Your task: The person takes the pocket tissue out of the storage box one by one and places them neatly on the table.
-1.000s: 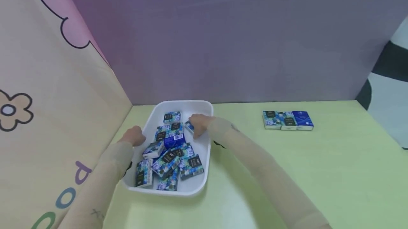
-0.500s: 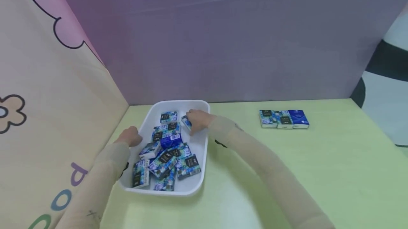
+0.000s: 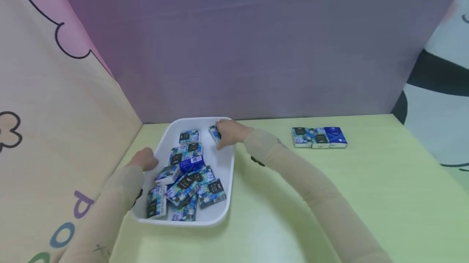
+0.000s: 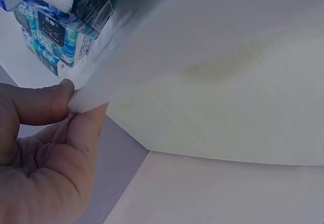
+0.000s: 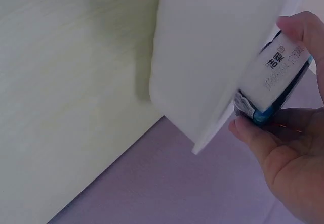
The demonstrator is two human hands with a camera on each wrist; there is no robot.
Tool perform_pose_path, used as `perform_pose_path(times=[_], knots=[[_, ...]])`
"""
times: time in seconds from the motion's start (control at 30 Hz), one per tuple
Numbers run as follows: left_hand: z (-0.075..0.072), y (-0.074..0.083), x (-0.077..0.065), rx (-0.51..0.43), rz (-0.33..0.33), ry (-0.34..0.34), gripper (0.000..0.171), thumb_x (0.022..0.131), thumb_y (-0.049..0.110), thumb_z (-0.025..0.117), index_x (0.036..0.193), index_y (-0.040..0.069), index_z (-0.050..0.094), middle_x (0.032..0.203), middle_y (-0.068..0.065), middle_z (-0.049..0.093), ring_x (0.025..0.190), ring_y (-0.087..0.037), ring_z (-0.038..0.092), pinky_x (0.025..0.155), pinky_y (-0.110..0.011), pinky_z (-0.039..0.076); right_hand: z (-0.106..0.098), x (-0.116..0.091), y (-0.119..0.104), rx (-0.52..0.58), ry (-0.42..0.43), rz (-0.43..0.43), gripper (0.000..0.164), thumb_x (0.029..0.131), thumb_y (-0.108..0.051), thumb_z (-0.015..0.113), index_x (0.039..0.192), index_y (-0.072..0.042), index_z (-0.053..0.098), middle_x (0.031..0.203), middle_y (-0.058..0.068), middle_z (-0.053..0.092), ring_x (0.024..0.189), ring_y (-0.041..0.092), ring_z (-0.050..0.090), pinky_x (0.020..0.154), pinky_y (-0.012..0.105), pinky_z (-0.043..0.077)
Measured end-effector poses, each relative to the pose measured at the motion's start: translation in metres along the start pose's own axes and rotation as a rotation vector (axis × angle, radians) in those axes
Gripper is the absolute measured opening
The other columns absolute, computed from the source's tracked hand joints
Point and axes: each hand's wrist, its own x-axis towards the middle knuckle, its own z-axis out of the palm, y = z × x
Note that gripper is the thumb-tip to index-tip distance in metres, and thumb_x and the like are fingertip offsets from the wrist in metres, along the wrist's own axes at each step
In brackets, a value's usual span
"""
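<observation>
A white plastic basket (image 3: 220,163) holds several tissue packs (image 3: 182,187) with blue floral wrappers, some overlapping; a plain blue pack (image 3: 192,164) lies among them. My left hand (image 3: 143,158) pinches the basket's left rim between thumb and fingers, plainly seen in the left wrist view. At the basket's far right corner my right hand (image 3: 231,132) grips one floral tissue pack (image 5: 276,77). The right wrist view has this pack between thumb and fingers, its printed white side showing, just beyond the basket wall (image 5: 202,47). In the head view the hand partly hides the pack.
To the right on the pale green table (image 3: 293,198), three tissue packs lie side by side: two floral packs (image 3: 302,136) and a blue pack (image 3: 335,136). A grey-purple panel (image 3: 256,51) stands behind the table, and a printed panel (image 3: 73,104) borders its left side.
My right hand has lifted slightly toward the basket's far right corner with the tissue pack. The left hand keeps its hold on the rim. The whole head view has shifted a little.
</observation>
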Motion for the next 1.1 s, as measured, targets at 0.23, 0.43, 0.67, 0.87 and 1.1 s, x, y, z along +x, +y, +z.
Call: perform_pose_path(times=[0.23, 0.43, 0.67, 0.87, 1.1], knots=[[-0.001, -0.003, -0.001, 0.006, 0.017, 0.003, 0.033, 0.081, 0.008, 0.047, 0.103, -0.016, 0.050, 0.092, -0.027, 0.056, 0.084, -0.036, 0.056, 0.076, -0.045, 0.048, -0.017, -0.010, 0.003, 0.031, 0.012, 0.048, 0.081, 0.072, -0.041, 0.071, 0.135, -0.001, 0.039, 0.119, 0.007, 0.053, 0.098, 0.017, 0.051, 0.088, 0.030, 0.045], [-0.001, -0.002, -0.001, 0.006, 0.016, 0.002, 0.036, 0.082, 0.009, 0.047, 0.106, -0.018, 0.048, 0.097, -0.030, 0.055, 0.090, -0.040, 0.056, 0.080, -0.047, 0.047, -0.028, -0.023, 0.013, 0.028, 0.024, 0.067, 0.081, 0.071, -0.042, 0.072, 0.135, -0.003, 0.039, 0.128, 0.008, 0.050, 0.106, 0.019, 0.051, 0.098, 0.032, 0.041], [-0.002, -0.002, -0.001, 0.017, 0.037, 0.012, 0.034, 0.081, 0.009, 0.047, 0.103, -0.017, 0.049, 0.094, -0.028, 0.055, 0.085, -0.037, 0.055, 0.076, -0.046, 0.047, -0.034, -0.036, 0.031, 0.013, 0.049, 0.094, 0.060, 0.072, -0.040, 0.070, 0.116, -0.002, 0.053, 0.107, 0.008, 0.055, 0.091, 0.021, 0.051, 0.086, 0.034, 0.045], [-0.005, -0.005, -0.001, 0.017, 0.043, 0.016, 0.032, 0.081, 0.009, 0.046, 0.100, -0.017, 0.049, 0.091, -0.027, 0.055, 0.082, -0.036, 0.055, 0.075, -0.045, 0.047, -0.027, -0.039, 0.043, 0.028, 0.059, 0.119, 0.060, 0.072, -0.041, 0.068, 0.114, -0.001, 0.053, 0.104, 0.009, 0.055, 0.091, 0.022, 0.051, 0.086, 0.036, 0.045], [-0.006, -0.010, -0.002, 0.010, 0.048, 0.019, 0.030, 0.080, 0.008, 0.046, 0.098, -0.016, 0.049, 0.088, -0.026, 0.055, 0.080, -0.035, 0.055, 0.074, -0.044, 0.047, -0.014, -0.045, 0.056, 0.060, 0.042, 0.158, 0.075, 0.074, -0.045, 0.068, 0.127, 0.003, 0.046, 0.122, 0.014, 0.052, 0.109, 0.027, 0.049, 0.100, 0.039, 0.039]])
